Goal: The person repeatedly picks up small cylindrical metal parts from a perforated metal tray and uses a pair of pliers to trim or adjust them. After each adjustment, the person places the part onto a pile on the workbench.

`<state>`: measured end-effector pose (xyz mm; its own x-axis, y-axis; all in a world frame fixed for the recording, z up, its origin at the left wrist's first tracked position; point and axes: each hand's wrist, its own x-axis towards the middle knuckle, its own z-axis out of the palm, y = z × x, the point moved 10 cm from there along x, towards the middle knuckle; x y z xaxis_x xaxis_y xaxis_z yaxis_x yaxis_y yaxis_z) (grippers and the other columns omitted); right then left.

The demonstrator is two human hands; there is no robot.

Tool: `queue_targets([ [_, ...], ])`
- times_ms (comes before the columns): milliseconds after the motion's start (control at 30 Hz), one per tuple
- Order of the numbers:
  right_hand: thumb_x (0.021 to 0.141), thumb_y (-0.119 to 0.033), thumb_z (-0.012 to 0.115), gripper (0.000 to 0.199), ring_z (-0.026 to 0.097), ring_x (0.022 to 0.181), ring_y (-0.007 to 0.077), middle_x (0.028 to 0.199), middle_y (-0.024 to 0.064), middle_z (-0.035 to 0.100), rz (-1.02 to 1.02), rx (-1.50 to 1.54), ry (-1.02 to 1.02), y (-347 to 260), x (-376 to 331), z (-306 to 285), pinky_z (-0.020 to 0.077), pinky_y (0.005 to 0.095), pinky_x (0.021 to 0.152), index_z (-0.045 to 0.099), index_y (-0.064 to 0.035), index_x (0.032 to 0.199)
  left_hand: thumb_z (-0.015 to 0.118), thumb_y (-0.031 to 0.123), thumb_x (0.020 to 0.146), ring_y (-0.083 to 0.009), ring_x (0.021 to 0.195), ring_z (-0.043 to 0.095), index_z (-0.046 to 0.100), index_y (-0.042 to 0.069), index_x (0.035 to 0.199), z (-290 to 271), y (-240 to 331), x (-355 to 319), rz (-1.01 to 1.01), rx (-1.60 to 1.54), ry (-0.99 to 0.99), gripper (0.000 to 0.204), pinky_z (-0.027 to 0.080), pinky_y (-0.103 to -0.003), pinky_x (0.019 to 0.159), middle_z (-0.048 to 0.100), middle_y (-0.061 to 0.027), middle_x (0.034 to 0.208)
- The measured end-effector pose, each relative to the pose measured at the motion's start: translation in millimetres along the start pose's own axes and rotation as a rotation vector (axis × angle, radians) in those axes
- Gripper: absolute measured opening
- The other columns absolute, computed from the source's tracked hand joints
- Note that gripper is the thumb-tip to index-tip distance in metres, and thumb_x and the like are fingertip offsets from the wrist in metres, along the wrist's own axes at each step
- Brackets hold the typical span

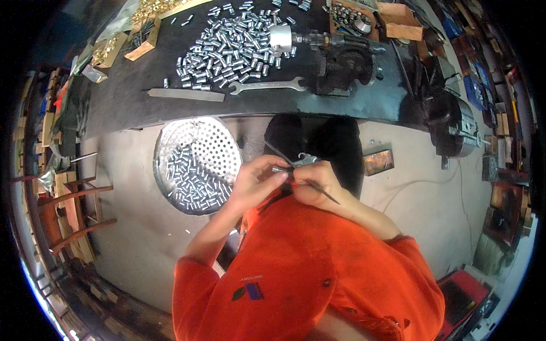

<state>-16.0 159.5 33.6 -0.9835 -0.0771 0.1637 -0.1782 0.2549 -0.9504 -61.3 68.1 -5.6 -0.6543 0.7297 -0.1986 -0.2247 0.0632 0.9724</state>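
My left hand (255,181) pinches a small silver metal sleeve (278,169) between thumb and fingers, close in front of my chest. My right hand (316,182) grips a thin dark rod-like tool (327,195) whose tip meets the sleeve; a small metal piece (306,159) shows just above its knuckles. Both hands touch each other over my orange shirt. Below and left of my left hand sits a round perforated metal tray (196,132) holding several of the same silver sleeves.
A dark workbench (131,108) stretches across the top, carrying a heap of silver sleeves (233,48), an open-end wrench (267,86), a flat metal bar (185,94) and a dark machine (341,59). Cardboard boxes (401,21) stand at back. A wooden chair (71,213) is at left.
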Motion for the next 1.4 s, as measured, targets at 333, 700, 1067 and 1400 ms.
queue_targets([
  [333, 0.058, -0.003, 0.056, 0.026, 0.035, 0.043, 0.0248, 0.050, 0.0086, 0.030, -0.079, 0.006, -0.102, -34.1, -12.4, -12.7, 0.0257, 0.0344, 0.043, 0.030, -0.0043, 0.055, 0.065, -0.002, 0.061, -0.0181, 0.057, 0.059, 0.062, 0.002, 0.079, -53.5, 27.9, -2.8, 0.402, 0.929, 0.445, 0.019, 0.047, -0.027, 0.053, 0.059, -0.0089, 0.069],
  [700, 0.057, -0.001, 0.054, 0.025, 0.035, 0.045, 0.0283, 0.051, 0.0091, 0.029, -0.130, 0.069, -0.144, -45.8, -15.6, -3.5, 0.0260, 0.0361, 0.044, 0.030, -0.0037, 0.055, 0.066, 0.000, 0.057, -0.0159, 0.051, 0.055, 0.062, 0.005, 0.077, -56.4, 22.1, -0.7, 0.456, 1.001, 0.456, 0.021, 0.044, -0.028, 0.047, 0.056, -0.0061, 0.064],
  [1067, 0.067, -0.004, 0.056, 0.019, 0.041, 0.043, 0.0261, 0.051, 0.0126, 0.036, -0.102, 0.034, -0.159, -2.2, 13.0, 24.2, 0.0325, 0.0341, 0.043, 0.040, -0.0017, 0.057, 0.069, 0.003, 0.051, -0.0200, 0.051, 0.053, 0.061, 0.004, 0.075, -27.3, 21.6, -3.0, 0.557, 0.855, 0.370, 0.026, 0.040, -0.030, 0.047, 0.052, -0.0065, 0.061],
  [1400, 0.065, -0.002, 0.055, 0.021, 0.037, 0.042, 0.0230, 0.049, 0.0105, 0.034, -0.036, 0.010, -0.169, -23.5, -0.7, 5.3, 0.0299, 0.0331, 0.043, 0.036, -0.0022, 0.056, 0.070, 0.002, 0.057, -0.0243, 0.056, 0.057, 0.063, 0.005, 0.080, -31.7, 6.9, 12.4, 0.405, 0.803, 0.272, 0.023, 0.044, -0.031, 0.050, 0.057, -0.0094, 0.067],
])
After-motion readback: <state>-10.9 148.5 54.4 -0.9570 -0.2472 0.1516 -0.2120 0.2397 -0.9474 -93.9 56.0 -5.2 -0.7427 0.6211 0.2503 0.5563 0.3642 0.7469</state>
